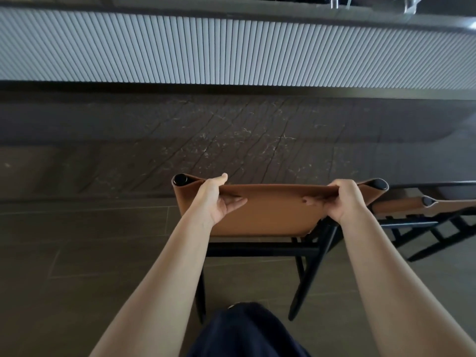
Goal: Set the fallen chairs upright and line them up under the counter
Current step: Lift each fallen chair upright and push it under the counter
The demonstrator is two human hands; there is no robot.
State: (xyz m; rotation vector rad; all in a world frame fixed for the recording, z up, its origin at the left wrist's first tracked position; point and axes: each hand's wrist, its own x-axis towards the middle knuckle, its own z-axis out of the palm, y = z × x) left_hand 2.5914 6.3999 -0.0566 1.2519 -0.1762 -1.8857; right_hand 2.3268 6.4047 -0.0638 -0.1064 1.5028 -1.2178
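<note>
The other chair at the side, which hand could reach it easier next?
Probably the right hand. It grips the leather backrest at the end nearest the other chair. The left hand grips the far end and would have to cross over.

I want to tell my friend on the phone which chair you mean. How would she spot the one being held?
Find the long dark marbled counter across the middle of the picture. Right in front of it stands a black-framed chair with a tan leather back. Unlike the similar chair on its right, it has the left hand and the right hand gripping its top edge.
</note>
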